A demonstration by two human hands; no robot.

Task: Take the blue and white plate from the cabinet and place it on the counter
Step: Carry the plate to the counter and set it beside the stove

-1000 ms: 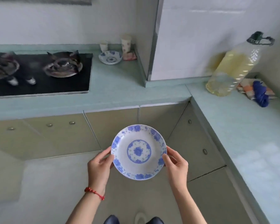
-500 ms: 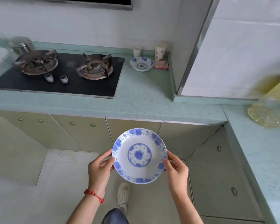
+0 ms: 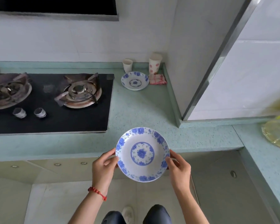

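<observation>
I hold a round blue and white plate [image 3: 142,154] with a floral rim and a blue centre medallion, face up, between both hands. My left hand [image 3: 103,167] grips its left rim and my right hand [image 3: 179,168] grips its right rim. The plate hangs in the air over the front edge of the pale green counter [image 3: 145,109]; its far half overlaps the counter top, its near half is over the cabinet fronts [image 3: 55,168].
A second blue and white plate [image 3: 135,80] sits at the back of the counter beside two paper cups [image 3: 154,63] and a folded cloth [image 3: 158,79]. A black gas hob [image 3: 50,102] fills the left. A yellow oil bottle [image 3: 278,133] lies at the right edge.
The plate and both hands have risen and moved forward, from in front of the cabinet doors to over the counter's front edge. The view has swung left and closer to the counter.
</observation>
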